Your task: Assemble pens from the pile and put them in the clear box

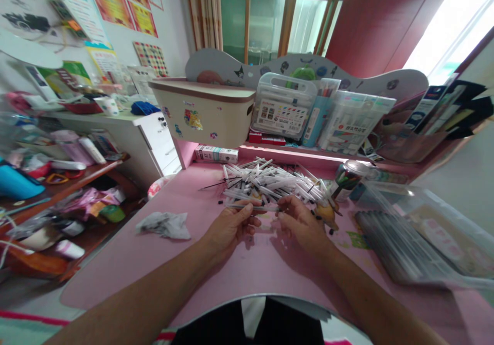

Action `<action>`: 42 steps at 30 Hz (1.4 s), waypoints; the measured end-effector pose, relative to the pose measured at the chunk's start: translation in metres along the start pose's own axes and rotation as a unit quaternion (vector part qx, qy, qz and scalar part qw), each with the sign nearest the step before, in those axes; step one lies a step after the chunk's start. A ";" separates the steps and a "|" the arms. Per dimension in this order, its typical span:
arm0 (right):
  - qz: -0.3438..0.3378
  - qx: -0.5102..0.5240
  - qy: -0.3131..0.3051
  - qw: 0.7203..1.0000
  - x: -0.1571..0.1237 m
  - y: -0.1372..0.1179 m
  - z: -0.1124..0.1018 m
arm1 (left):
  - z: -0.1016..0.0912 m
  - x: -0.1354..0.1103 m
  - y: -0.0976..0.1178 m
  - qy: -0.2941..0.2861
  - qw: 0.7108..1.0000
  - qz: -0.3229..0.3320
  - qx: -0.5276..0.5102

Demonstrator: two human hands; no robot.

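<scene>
My left hand point(230, 225) is closed around a thin, pale pen barrel point(259, 209), held level above the desk between thumb and fingers. At the barrel's right end, my right hand point(303, 225) pinches with thumb and fingertips; a small dark bit shows there, too blurred to tell if it is a separate piece. Just beyond both hands lies a loose heap of white pen barrels point(276, 177), mixed with thin dark refills and small black caps. Beside my right hand sits a yellowish-brown figure point(328, 213) with dark pieces around it.
A clear plastic box point(420, 195) stands at the right, beside a row of grey pens point(393, 242). Crumpled tissue point(165, 225) lies left on the pink desk point(127, 268). Behind are a pen jar point(349, 177), a small carton point(216, 153), and a shelf bearing a beige bin point(204, 113) and marker cases.
</scene>
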State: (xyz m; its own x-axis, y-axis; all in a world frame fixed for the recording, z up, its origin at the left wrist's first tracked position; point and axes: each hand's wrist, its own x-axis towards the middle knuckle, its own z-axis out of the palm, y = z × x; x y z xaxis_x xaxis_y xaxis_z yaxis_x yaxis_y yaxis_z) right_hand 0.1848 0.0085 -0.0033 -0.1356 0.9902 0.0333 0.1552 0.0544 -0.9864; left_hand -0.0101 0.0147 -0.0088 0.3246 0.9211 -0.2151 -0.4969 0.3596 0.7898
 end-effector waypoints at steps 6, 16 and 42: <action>-0.020 -0.094 0.009 0.995 0.001 -0.005 -0.002 | -0.001 0.001 0.000 0.012 1.000 0.006 -0.002; -0.005 -0.059 -0.019 0.998 -0.002 0.001 -0.004 | -0.001 0.002 0.001 0.016 1.000 0.010 0.007; -0.001 -0.049 -0.030 0.998 0.002 0.009 -0.004 | 0.000 0.000 0.002 0.017 0.999 0.012 0.040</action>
State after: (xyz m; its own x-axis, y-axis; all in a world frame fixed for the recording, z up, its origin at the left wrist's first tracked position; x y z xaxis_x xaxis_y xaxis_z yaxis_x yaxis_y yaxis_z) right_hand 0.1899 0.0113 -0.0112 -0.1941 0.9807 0.0218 0.2495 0.0709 -0.9658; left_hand -0.0110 0.0157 -0.0073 0.2856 0.9343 -0.2134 -0.4386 0.3254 0.8377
